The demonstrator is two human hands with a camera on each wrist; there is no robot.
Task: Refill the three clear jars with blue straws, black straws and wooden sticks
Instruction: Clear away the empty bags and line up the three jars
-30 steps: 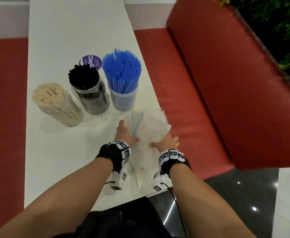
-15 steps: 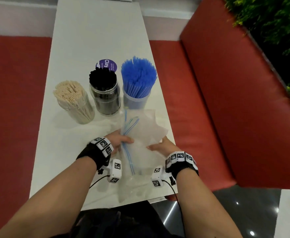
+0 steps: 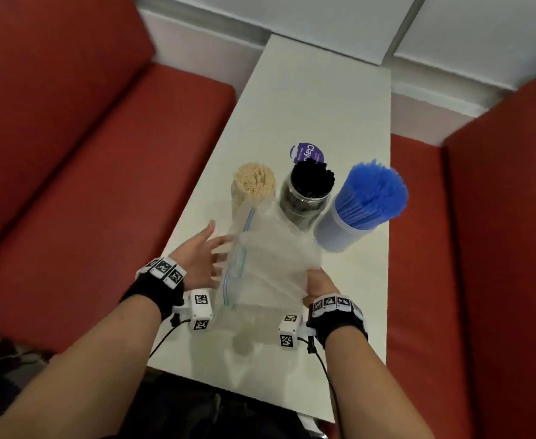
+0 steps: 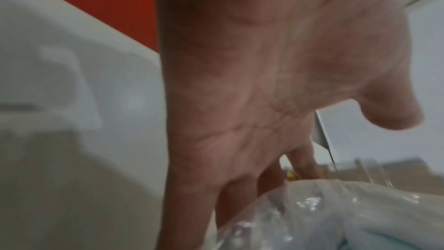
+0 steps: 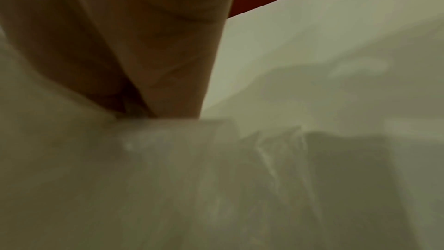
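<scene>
Hands: my right hand [image 3: 319,285] pinches the empty clear bag [image 3: 269,264], lifting it off the worktop [image 3: 323,122]; left hand [image 3: 201,261] spread, fingers touching it. Three jars [image 3: 304,198] behind stand full, so I judge refilling finished

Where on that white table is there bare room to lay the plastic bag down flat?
Bare table runs beyond the purple lid toward the wall. A smaller patch lies between the blue straws jar and the right hand. The middle is crowded: three jars in a row, with the bag lifted before them.
</scene>
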